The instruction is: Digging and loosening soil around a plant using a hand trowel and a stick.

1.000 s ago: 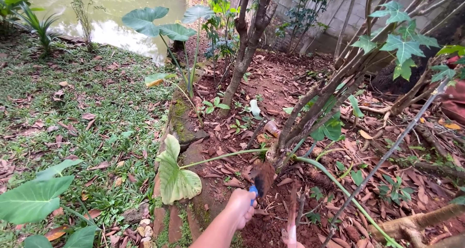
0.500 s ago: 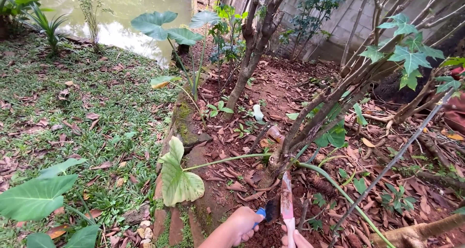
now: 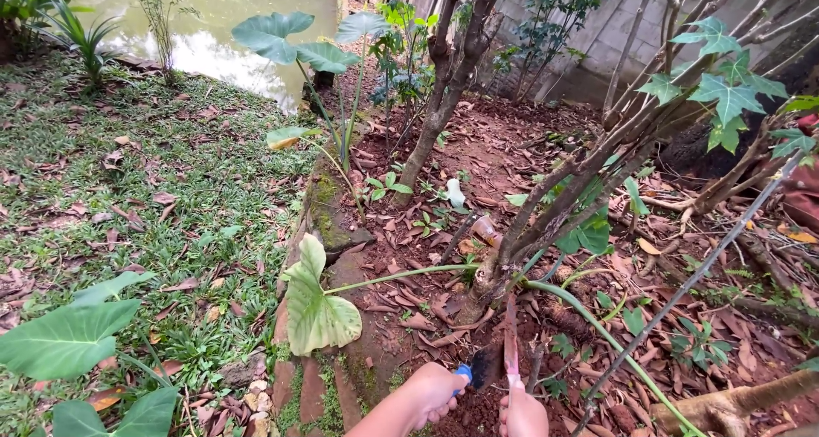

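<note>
The left hand [image 3: 433,392] is closed around the blue handle of a small trowel [image 3: 479,370], whose dark blade rests in the red soil [image 3: 465,416] at the near edge of the garden bed. Just beside it, the right hand [image 3: 522,413] grips a narrow pinkish tool [image 3: 511,343] — a knife, as far as the view shows — held upright with its tip near the base of a leaning trunk [image 3: 490,279]. The two blades stand close, perhaps touching. A long green stem runs from that trunk to a big pale leaf [image 3: 314,305] drooping over the mossy brick edging [image 3: 320,224]. Dry brown leaves cover the bed — grass [image 3: 128,207] lies left of the edging, and a pond [image 3: 213,19] beyond.
</note>
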